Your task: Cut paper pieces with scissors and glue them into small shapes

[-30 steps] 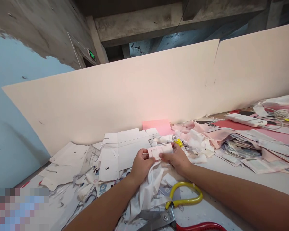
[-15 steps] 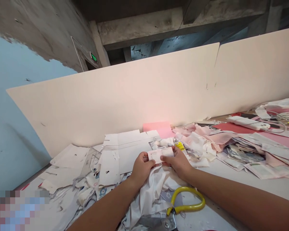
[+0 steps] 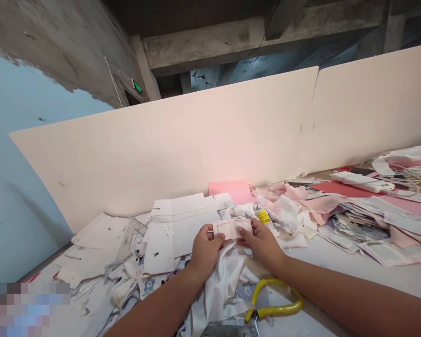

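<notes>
- Scissors [image 3: 273,299] with a yellow loop handle and steel pivot lay on the desk [image 3: 337,271], nearer the camera than the card piece [image 3: 231,229] and to its right; the blades were cut off by the frame.
- Crumpled white fabric [image 3: 221,285] sat directly below the card piece, just left of the scissors and under both wrists.
- Left hand [image 3: 206,250] was closed on the card piece's left end, pinching it between thumb and fingers.
- Right hand [image 3: 263,245] gripped the right end the same way, so both hands held it up just above the fabric.
- The card piece was small, pinkish-white and rectangular, with cut-out windows.
- Cut white cardboard [image 3: 182,229] lay in loose sheets left of and behind the card piece.
- A yellow label [image 3: 264,216] sat just behind the right hand, right of the card piece.
- Pink and white fabric scraps [image 3: 294,201] were heaped behind and right of the card piece.
- Printed paper sheets [image 3: 358,220] were stacked further right.
- A pink sheet [image 3: 228,192] stood directly behind the card piece, against the partition board [image 3: 161,150].
- A white power strip [image 3: 361,181] lay on a red sheet [image 3: 330,188], far right of the card piece.
- A green exit sign [image 3: 137,87] glowed high up, beyond the partition board.
</notes>
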Demonstrator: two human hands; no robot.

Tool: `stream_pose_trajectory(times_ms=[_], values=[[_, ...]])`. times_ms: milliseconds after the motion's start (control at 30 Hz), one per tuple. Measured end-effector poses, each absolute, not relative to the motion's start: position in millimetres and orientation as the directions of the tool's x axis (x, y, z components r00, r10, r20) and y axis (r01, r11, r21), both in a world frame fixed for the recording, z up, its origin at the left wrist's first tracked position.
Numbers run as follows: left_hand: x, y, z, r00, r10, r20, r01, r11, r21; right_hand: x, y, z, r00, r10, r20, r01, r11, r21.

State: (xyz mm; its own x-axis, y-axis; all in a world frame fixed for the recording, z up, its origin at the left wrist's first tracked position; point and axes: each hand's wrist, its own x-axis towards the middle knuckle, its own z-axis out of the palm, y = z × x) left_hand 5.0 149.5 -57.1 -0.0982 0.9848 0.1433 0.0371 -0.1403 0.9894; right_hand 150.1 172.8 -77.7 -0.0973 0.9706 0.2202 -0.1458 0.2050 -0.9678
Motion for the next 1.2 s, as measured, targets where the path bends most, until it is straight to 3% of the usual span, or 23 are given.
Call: stream_pose_trajectory(times_ms=[233,433,500,600,733,867,1067,1200], values=[[7.4,139.7,-53.6,-0.06,0.95,0.308,0.141,-0.297,0.944,154.2,164.6,-76.8,-0.119,0.937,0.328,0.033,0.334,-0.942],[8.7,132.5,-52.0,0.105,0.908,0.405,0.159,-0.418,0.895,152.5,158.2,-70.2,-0.147,0.914,0.377,0.099,0.393,-0.914],[8.2,128.9,-51.4,0.168,0.88,0.445,0.265,-0.475,0.839,153.0,154.9,-67.7,-0.153,0.908,0.39,0.106,0.407,-0.907],[7.3,124.7,-51.2,0.259,0.795,0.549,0.439,-0.603,0.666,154.8,149.2,-64.1,-0.171,0.879,0.445,0.121,0.467,-0.876],[7.0,123.0,-52.0,0.327,0.739,0.588,0.512,-0.662,0.547,155.6,146.4,-63.3,-0.219,0.828,0.516,0.104,0.546,-0.832],[7.9,124.1,-54.3,0.305,0.757,0.577,0.507,-0.643,0.575,153.9,150.2,-67.5,-0.213,0.859,0.466,0.124,0.496,-0.859],[9.5,131.1,-57.0,0.076,0.895,0.439,0.344,-0.437,0.831,154.4,150.9,-66.2,-0.213,0.863,0.459,0.194,0.497,-0.846],[10.7,135.4,-56.1,0.072,0.925,0.373,0.217,-0.38,0.899,154.4,149.0,-63.3,-0.224,0.853,0.472,0.211,0.515,-0.831]])
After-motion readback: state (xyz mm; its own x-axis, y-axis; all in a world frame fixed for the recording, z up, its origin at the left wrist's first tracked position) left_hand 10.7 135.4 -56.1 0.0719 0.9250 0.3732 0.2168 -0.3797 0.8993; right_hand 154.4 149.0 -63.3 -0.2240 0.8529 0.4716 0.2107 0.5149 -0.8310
